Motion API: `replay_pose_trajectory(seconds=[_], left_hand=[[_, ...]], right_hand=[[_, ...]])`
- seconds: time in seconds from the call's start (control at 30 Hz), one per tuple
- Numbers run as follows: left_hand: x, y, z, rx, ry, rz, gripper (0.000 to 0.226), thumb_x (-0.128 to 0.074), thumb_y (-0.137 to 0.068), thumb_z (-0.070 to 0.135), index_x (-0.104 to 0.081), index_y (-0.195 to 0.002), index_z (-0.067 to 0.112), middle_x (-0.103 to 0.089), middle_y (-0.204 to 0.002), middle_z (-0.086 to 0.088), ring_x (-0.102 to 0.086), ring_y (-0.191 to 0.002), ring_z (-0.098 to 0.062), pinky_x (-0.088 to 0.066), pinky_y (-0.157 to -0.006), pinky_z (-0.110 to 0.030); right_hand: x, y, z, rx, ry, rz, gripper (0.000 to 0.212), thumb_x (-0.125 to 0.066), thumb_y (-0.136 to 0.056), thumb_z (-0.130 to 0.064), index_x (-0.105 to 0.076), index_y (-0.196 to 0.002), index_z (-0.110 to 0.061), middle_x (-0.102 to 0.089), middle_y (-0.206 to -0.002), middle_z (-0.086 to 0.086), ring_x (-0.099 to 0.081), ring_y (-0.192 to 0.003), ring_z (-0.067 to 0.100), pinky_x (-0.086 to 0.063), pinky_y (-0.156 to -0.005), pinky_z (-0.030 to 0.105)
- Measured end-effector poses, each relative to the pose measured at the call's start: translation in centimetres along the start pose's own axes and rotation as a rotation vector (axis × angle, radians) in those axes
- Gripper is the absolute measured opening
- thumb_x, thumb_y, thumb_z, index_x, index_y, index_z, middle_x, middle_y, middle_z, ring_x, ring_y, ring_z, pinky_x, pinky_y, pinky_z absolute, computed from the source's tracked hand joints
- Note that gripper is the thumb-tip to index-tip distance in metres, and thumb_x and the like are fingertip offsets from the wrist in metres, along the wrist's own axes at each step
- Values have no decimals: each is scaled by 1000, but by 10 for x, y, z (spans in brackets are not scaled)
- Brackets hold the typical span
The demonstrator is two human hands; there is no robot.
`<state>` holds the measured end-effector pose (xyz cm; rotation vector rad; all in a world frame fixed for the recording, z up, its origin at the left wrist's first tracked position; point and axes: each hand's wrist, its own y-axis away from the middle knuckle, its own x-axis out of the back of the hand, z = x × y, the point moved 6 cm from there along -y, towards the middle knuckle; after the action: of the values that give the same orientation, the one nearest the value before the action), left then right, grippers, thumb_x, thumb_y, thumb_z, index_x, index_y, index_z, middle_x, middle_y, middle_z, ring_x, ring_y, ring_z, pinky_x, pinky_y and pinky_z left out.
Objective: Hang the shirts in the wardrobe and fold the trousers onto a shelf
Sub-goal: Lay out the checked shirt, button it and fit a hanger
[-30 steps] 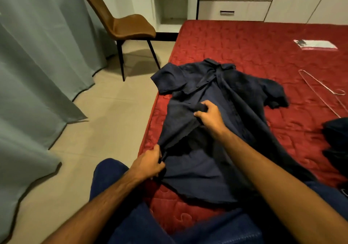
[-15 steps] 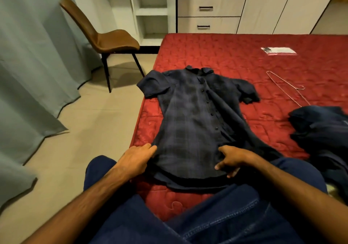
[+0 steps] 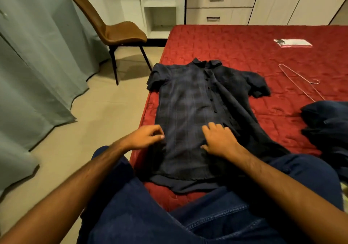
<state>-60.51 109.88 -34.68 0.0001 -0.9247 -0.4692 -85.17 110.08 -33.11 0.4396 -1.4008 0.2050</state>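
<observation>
A dark checked short-sleeved shirt [image 3: 190,100] lies flat and front up on the red bed [image 3: 244,42], collar away from me, its hem near my knees. My left hand [image 3: 145,137] is at the shirt's left side edge, thumb and forefinger pinched on the cloth. My right hand [image 3: 220,140] rests palm down on the lower front next to the button strip, fingers spread. A wire hanger [image 3: 299,81] lies on the bed to the right of the shirt. A dark heap of trousers [image 3: 325,123] sits at the right edge.
A brown chair [image 3: 120,30] stands on the tiled floor left of the bed, beside grey curtains [image 3: 37,55]. Past the bed are open white shelves [image 3: 162,15] and wardrobe drawers [image 3: 218,8]. A white packet [image 3: 293,42] lies far right on the bed.
The shirt front, folded open a second ago, now lies spread flat. My right hand has moved from the lower hem up onto the front; my left hand stays at the left edge.
</observation>
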Motion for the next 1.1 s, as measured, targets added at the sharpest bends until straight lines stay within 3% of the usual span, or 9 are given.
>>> replay_pose_trajectory(seconds=[0.1, 0.2, 0.33, 0.4, 0.47, 0.6, 0.73, 0.83, 1.1], left_hand=[[11, -25, -20, 22, -189, 156, 29, -69, -91, 24, -61, -118, 17, -53, -108, -3, -58, -98, -17, -48, -93, -38], [5, -35, -41, 192, -180, 177, 62, -76, -85, 30, -45, -138, 19, -42, -126, -12, -59, -106, -31, -49, -97, -40], [-8, -29, -58, 371, 188, 189, 59, -73, -89, 17, -32, -132, 15, -57, -92, -10, -61, -54, -18, -48, -40, -29], [-11, -23, -68, 365, 160, 196, 50, -70, -91, 14, -35, -126, 17, -56, -84, -7, -60, -44, -18, -42, -33, -26], [-6, -15, -81, 365, 84, 227, 46, -71, -89, 17, -39, -123, 18, -59, -81, -5, -63, -50, -22, -49, -43, -31], [-1, -19, -90, 322, -150, 160, 53, -72, -84, 22, -42, -126, 12, -61, -103, -11, -65, -95, -33, -49, -77, -38], [14, -50, -48, 99, -370, 340, 48, -70, -82, 26, -50, -125, 16, -53, -119, -11, -55, -108, -35, -50, -87, -48], [18, -104, -8, -2, -452, 323, 40, -66, -86, 34, -53, -121, 21, -52, -119, -6, -55, -111, -31, -48, -84, -46], [83, -284, -10, 102, -585, 294, 35, -56, -91, 32, -51, -121, 14, -48, -130, -10, -51, -117, -37, -42, -91, -50]], right_hand=[[-19, -5, -59, 349, -372, -170, 62, -64, -84, -60, -45, -127, -21, -47, -124, 6, -52, -117, 30, -46, -97, 48], [-41, 1, -98, 501, -409, -207, 72, -64, -81, -64, -39, -135, -25, -50, -126, 3, -53, -117, 25, -47, -96, 46], [-49, 6, -125, 543, -270, 20, 56, -60, -88, -31, -42, -139, -19, -54, -124, 6, -56, -112, 28, -47, -88, 42], [-52, 5, -133, 540, -375, 4, 50, -57, -84, -19, -49, -133, -19, -59, -116, 4, -60, -106, 26, -49, -82, 40], [-51, 8, -140, 555, -620, -188, 45, -58, -82, -14, -57, -126, -21, -66, -107, 1, -65, -97, 20, -53, -80, 36], [-39, 7, -118, 563, -999, -592, 29, -58, -92, -2, -64, -120, -9, -72, -96, 11, -68, -82, 20, -55, -75, 32], [-22, -44, -8, 230, -1050, -245, 20, -61, -94, -4, -66, -114, -7, -70, -90, 2, -67, -77, 14, -51, -66, 15], [2, -84, 89, 8, -888, 60, 23, -67, -88, -3, -68, -110, -8, -69, -98, 0, -64, -87, 14, -50, -80, 20], [37, -224, 232, -220, -654, 232, 32, -62, -84, -2, -62, -115, -2, -63, -117, 18, -61, -107, 30, -48, -92, 36]])
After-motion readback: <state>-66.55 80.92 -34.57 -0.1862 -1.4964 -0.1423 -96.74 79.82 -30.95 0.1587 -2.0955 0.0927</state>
